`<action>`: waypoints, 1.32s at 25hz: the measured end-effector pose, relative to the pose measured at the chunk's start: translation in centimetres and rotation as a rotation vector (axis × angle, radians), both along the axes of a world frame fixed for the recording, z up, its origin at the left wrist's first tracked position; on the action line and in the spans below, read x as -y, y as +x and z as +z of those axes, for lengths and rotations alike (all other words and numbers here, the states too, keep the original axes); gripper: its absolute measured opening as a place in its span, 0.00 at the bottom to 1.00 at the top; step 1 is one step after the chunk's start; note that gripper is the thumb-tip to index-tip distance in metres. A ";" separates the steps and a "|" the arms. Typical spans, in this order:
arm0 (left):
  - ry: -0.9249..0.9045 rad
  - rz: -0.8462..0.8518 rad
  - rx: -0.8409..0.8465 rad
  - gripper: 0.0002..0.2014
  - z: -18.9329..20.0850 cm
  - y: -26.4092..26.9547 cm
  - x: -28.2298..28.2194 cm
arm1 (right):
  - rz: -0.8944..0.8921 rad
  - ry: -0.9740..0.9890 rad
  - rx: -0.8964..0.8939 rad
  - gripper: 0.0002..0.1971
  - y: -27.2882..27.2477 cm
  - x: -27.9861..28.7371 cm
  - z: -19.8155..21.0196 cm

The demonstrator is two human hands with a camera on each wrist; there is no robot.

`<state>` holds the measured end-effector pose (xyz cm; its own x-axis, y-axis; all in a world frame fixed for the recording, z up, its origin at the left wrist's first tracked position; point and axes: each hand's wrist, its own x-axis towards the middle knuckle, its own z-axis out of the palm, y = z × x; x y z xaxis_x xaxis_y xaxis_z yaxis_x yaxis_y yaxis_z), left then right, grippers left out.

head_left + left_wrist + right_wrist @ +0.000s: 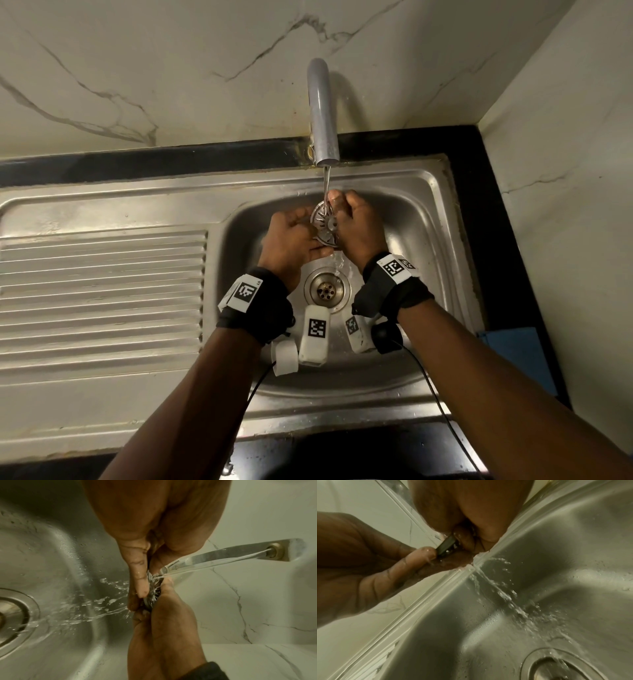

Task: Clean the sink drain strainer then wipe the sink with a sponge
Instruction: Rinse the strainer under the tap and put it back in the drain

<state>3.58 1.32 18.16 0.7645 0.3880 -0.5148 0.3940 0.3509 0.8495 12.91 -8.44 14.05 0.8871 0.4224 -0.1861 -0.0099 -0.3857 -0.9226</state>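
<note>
The round metal drain strainer is held on edge above the steel sink basin, right under the water running from the faucet. My left hand grips its left and lower rim with curled fingers. From the right, my right hand pinches it, fingertips on its face. In the left wrist view the stream strikes the strainer between both hands. The right wrist view shows only its dark edge between the fingers. The open drain hole lies below the hands, with water splashing into it.
A ribbed drainboard fills the left side of the sink unit. A flat blue object lies on the black counter at the right edge. Marble-patterned walls close in behind and to the right. Wrist camera cables hang over the front rim.
</note>
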 end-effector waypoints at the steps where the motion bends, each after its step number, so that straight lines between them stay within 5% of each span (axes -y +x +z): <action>1: 0.012 -0.015 0.013 0.15 0.1 -0.1 0.1 | 0.003 -0.019 -0.002 0.17 0.0 0.1 -0.1; 11: 0.024 -0.059 0.000 0.19 0.7 -0.1 -0.6 | 0.023 0.033 -0.029 0.11 -0.7 0.2 -0.5; 21: 0.080 -0.007 -0.004 0.16 0.0 -0.2 -0.9 | 0.312 0.183 -0.273 0.34 -0.3 2.1 0.9; 33: 0.055 0.022 0.091 0.16 0.6 -0.6 -0.2 | 0.122 0.019 -0.068 0.10 0.3 1.4 -0.3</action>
<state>2.95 1.53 18.76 0.7979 0.4310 -0.4214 0.3075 0.3103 0.8995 13.20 -9.83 13.77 0.8147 0.5301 -0.2351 -0.0269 -0.3705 -0.9284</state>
